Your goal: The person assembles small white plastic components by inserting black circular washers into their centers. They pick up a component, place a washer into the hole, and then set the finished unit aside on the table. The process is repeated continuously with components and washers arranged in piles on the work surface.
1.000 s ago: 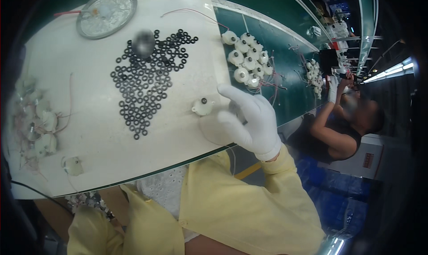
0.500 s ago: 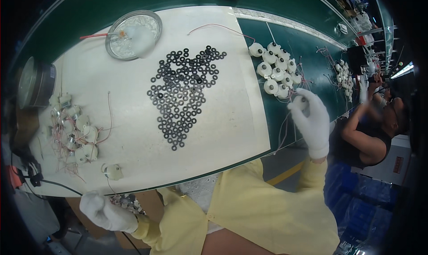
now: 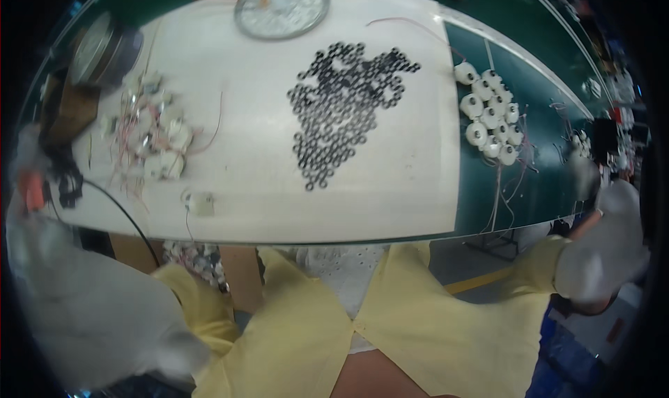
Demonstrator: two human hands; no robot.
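My left hand (image 3: 104, 311), in a white glove, is raised large and blurred at the lower left; its fingers are smeared. At the right edge my right hand (image 3: 603, 248), also white-gloved, is blurred, and I cannot make out anything in it. Black rings (image 3: 334, 119) lie massed on the white sheet. On the green surface to the right stands a cluster of small white motors (image 3: 490, 112) with dark centre shafts and thin wires. Another pile of wired motors (image 3: 150, 130) lies at left. A single motor (image 3: 202, 204) sits near the front edge, apart from my hands.
A round dish (image 3: 282, 15) stands at the back, a red stick beside it. A wire spool (image 3: 104, 50) is at the far left, near a black cable (image 3: 125, 213). Below the table edge, a cardboard box (image 3: 244, 279) stands beside a heap of small parts (image 3: 196, 259).
Both hands have moved outward and up toward the view's sides, and the left looks much larger. My right hand has left the motor cluster. The whole view has shifted.
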